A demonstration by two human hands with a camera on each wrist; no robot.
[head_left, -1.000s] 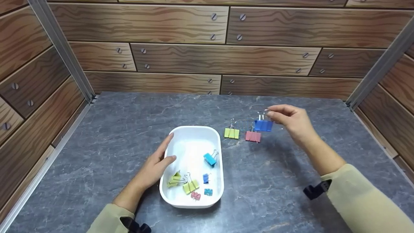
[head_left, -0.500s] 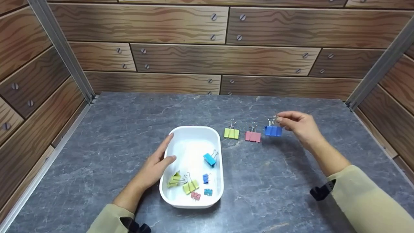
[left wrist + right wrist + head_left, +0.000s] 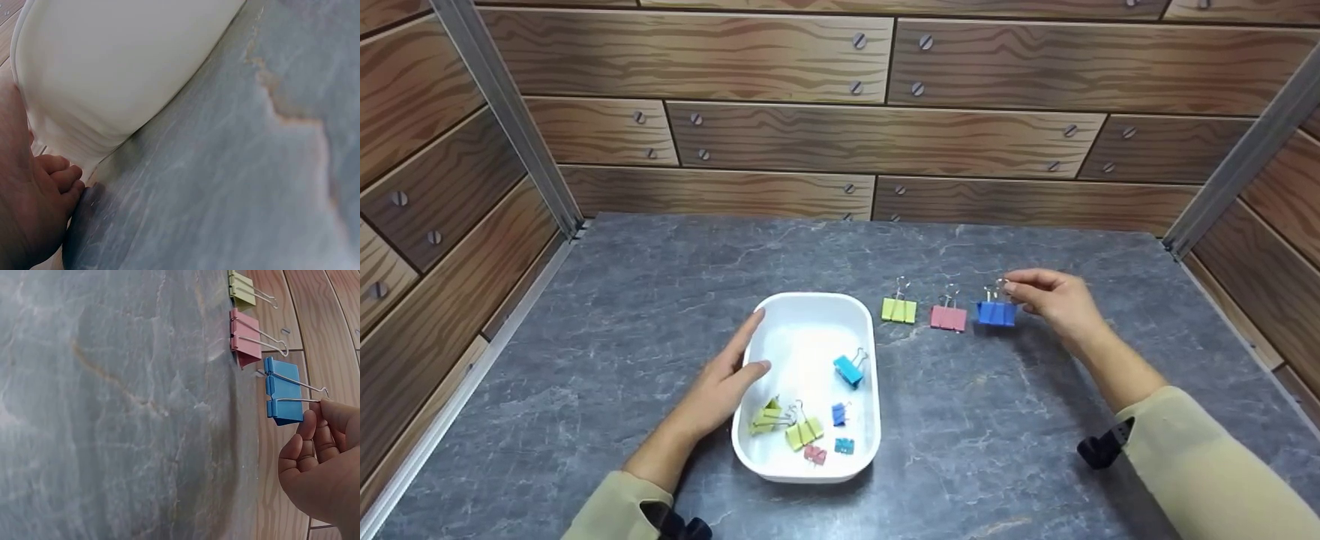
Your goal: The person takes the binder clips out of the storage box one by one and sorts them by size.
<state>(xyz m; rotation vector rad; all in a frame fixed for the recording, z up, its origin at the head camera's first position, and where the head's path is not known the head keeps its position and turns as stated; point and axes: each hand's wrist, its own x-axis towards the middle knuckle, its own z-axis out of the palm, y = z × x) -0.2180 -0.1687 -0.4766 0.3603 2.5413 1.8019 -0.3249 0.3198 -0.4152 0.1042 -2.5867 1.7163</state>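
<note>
My right hand (image 3: 1054, 300) pinches a wire handle of a large blue binder clip (image 3: 996, 314) between thumb and fingertips. The clip is upright, body down, close over the table, and shows clearly in the right wrist view. To its left a pink binder clip (image 3: 948, 318) and a yellow-green binder clip (image 3: 898, 310) stand on the table in a row, handles up. My left hand (image 3: 720, 390) holds the left side of a white plastic tub (image 3: 876, 405), thumb over the rim and fingers along the outer wall. In the left wrist view, some fingers curl beside the tub wall (image 3: 112, 67).
Inside the tub lie a turquoise clip (image 3: 847, 371), yellow-green clips (image 3: 804, 433), a small blue clip (image 3: 838, 414), a small red clip (image 3: 814, 454) and a small teal clip (image 3: 844, 446). Wood-patterned walls (image 3: 780, 135) border the dark marbled table (image 3: 997, 450) at the back and sides.
My right hand has carried the blue binder clip rightward past the pink one and lowered it into line with the other two. My left hand has stayed on the tub.
</note>
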